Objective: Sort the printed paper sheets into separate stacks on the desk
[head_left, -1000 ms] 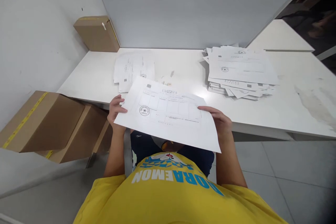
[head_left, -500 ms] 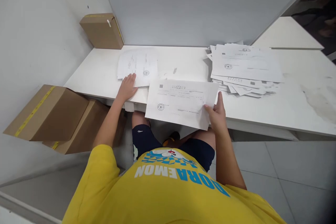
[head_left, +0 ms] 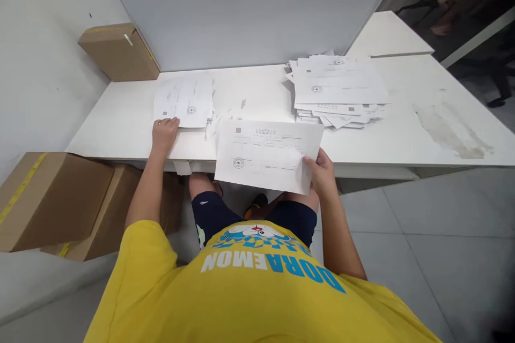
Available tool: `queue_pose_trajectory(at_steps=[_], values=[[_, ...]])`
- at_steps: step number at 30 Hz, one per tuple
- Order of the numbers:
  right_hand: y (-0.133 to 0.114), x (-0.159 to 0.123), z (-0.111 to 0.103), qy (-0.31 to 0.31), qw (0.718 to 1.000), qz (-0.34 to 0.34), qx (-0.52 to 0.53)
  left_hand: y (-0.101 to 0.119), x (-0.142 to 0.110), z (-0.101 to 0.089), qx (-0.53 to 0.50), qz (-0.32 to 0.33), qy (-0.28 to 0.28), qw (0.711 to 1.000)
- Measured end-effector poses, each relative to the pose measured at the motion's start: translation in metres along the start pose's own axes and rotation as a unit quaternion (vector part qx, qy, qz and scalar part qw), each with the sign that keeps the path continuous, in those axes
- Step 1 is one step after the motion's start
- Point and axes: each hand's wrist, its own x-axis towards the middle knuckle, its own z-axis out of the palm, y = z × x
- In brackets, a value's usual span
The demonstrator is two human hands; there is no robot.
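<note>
A printed form (head_left: 267, 153) with a round star stamp is pinched at its right edge by my right hand (head_left: 322, 171), thumb on top. It is held over the table's front edge, its face up. My left hand (head_left: 164, 135) is at the near left corner of a small stack of similar sheets (head_left: 183, 99). Its fingers lie close together over the stack's front edge, and the thumb is hidden. Farther right lies a thicker, uneven pile of printed sheets (head_left: 340, 83), which neither hand touches.
The white table (head_left: 249, 86) runs along a grey panel (head_left: 249, 10). A cardboard box (head_left: 120, 53) stands at its back left corner. More cardboard boxes (head_left: 60, 198) are at the lower left, below table height. Part of a person (head_left: 462, 0) shows at the upper right.
My left hand has let go of the form and moved onto the left stack, then to its near left corner. The form has shifted lower and flatter in my right hand. The view has turned right.
</note>
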Motion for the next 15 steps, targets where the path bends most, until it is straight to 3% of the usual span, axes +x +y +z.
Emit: queue_pose_trajectory(at_steps=[4, 7, 11, 15], values=[[0.005, -0.003, -0.002, 0.012, 1.000, 0.004, 0.007, -0.002, -0.010, -0.003, -0.011, 0.014, 0.017, 1.000], [0.007, -0.005, -0.003, 0.010, 1.000, 0.012, 0.007, 0.009, -0.029, -0.007, -0.016, -0.013, 0.049, 0.999], [0.009, -0.007, -0.005, 0.006, 0.999, 0.029, 0.018, 0.036, -0.054, -0.004, -0.048, -0.062, 0.077, 0.994], [0.008, -0.010, -0.003, 0.016, 0.998, 0.039, 0.035, 0.081, -0.073, 0.000, -0.045, -0.076, 0.091, 0.992]])
